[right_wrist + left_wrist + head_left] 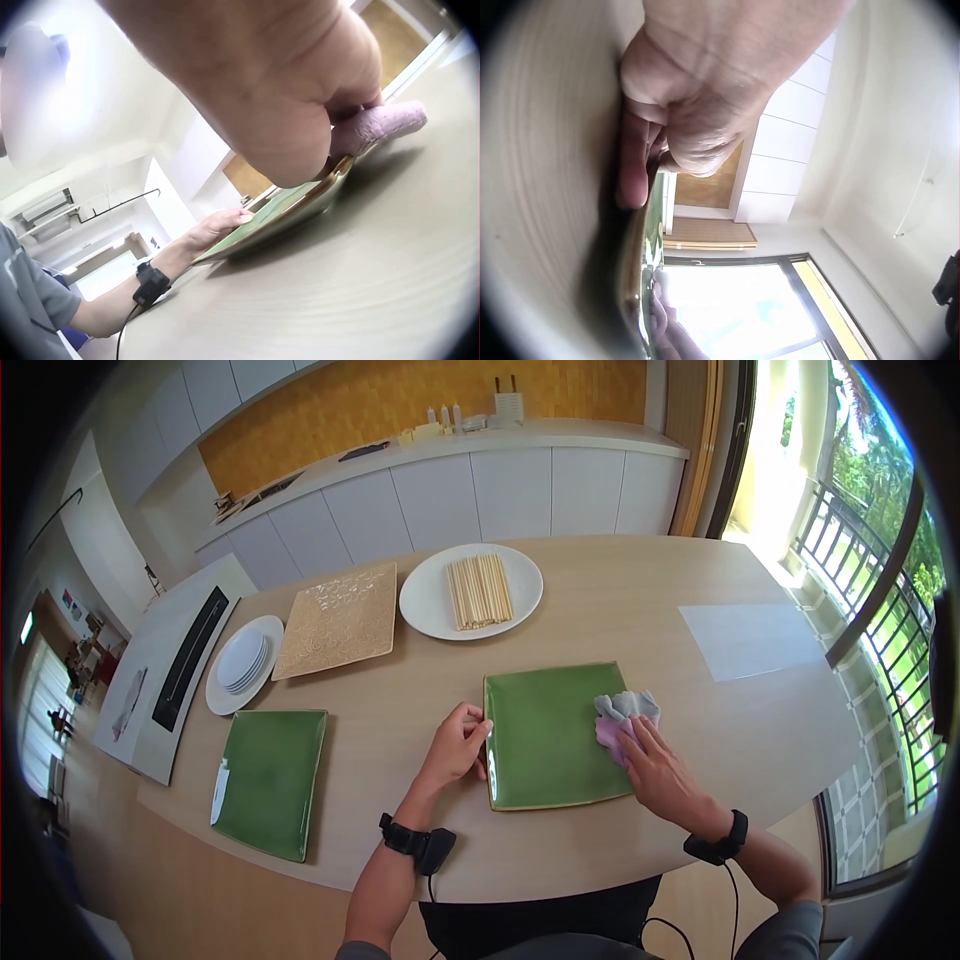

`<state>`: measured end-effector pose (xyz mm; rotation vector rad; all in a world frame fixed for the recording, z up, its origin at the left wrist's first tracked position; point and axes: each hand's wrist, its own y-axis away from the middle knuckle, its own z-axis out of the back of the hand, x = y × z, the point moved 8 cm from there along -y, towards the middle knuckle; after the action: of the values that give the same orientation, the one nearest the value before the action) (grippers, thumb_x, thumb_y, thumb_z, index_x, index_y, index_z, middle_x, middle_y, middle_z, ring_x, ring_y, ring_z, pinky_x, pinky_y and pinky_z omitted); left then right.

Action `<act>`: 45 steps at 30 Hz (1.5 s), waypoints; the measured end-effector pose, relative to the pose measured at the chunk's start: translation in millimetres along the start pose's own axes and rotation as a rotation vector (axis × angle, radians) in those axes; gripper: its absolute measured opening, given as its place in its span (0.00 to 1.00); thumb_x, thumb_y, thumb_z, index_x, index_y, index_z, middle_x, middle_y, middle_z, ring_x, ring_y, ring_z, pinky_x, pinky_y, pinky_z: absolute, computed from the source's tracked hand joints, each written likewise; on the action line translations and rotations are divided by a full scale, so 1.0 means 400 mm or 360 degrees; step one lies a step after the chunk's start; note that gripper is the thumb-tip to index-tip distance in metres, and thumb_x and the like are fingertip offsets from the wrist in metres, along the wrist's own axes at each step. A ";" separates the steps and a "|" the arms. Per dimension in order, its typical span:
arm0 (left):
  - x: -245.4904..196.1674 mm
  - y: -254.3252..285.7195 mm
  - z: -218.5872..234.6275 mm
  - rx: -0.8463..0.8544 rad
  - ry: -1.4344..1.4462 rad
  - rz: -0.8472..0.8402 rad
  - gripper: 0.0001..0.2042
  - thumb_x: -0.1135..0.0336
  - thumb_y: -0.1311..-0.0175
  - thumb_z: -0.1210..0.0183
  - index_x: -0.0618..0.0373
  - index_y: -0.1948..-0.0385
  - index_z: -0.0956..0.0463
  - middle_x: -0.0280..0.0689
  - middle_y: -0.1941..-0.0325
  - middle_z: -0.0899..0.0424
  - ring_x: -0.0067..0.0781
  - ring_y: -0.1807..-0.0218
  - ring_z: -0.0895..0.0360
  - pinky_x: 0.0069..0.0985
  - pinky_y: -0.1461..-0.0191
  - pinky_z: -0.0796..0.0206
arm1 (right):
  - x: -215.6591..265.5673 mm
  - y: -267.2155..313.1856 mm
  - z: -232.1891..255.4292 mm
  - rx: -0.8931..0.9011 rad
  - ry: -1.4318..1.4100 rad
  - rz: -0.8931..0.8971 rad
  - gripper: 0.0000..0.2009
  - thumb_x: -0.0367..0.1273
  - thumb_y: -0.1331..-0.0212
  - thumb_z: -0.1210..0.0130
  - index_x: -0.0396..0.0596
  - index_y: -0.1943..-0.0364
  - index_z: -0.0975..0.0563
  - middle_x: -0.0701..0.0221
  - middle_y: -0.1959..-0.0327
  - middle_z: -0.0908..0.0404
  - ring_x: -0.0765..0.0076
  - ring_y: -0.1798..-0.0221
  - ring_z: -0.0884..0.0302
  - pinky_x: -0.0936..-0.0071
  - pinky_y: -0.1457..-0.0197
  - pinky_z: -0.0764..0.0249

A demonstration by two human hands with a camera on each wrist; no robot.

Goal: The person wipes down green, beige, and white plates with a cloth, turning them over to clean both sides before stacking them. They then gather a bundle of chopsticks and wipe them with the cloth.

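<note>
A square green plate [550, 735] with a brown rim lies in front of the person. At its left edge my left hand [455, 748] pinches the rim, fingers partly under it in the left wrist view, where the plate's edge [633, 274] shows beside the table. My right hand [668, 780] holds a grey and pink cloth [628, 710] against the plate's right edge. Seen from the right wrist, the pink side of the cloth [386, 124] sticks out past the rim, and the plate is slightly raised above the table on this side.
To the left lies a second green plate [268, 785]. Behind are a beige patterned square plate [340, 620], small white plates [243, 660] stacked on an oval one, and a white oval plate [425, 600] bearing a bundle of pale sticks [480, 592]. A translucent sheet [750, 642] lies far right.
</note>
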<state>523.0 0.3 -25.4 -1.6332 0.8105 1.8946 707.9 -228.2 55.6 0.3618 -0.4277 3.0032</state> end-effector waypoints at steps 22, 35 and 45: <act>0.066 -0.060 0.045 -0.0093 -0.0261 -0.0723 0.15 0.56 0.21 0.60 0.58 0.56 0.31 0.41 0.67 0.22 0.33 0.82 0.22 0.26 0.83 0.29 | 0.295 -0.163 -0.119 0.0350 -0.0369 0.0679 0.25 0.23 0.42 0.50 0.35 0.38 0.32 0.52 0.41 0.29 0.44 0.36 0.31 0.55 0.32 0.32; 0.009 -0.002 -0.002 0.0053 0.0084 0.0084 0.13 0.60 0.23 0.51 0.61 0.51 0.36 0.44 0.70 0.20 0.31 0.83 0.22 0.24 0.86 0.30 | 0.097 -0.296 -0.150 0.0102 0.0140 0.0511 0.22 0.32 0.35 0.48 0.45 0.37 0.31 0.57 0.40 0.25 0.50 0.35 0.29 0.47 0.28 0.38; 0.010 -0.001 -0.002 0.0024 0.0077 0.0099 0.11 0.67 0.26 0.47 0.62 0.53 0.37 0.43 0.69 0.20 0.30 0.84 0.23 0.23 0.87 0.31 | 0.070 -0.154 -0.039 0.0289 0.0094 0.0226 0.14 0.29 0.44 0.44 0.43 0.53 0.23 0.58 0.55 0.19 0.51 0.48 0.23 0.54 0.36 0.33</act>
<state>523.2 0.1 -29.5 -1.6683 0.9026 1.8928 684.8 -163.2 64.2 0.2646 -0.1834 3.1916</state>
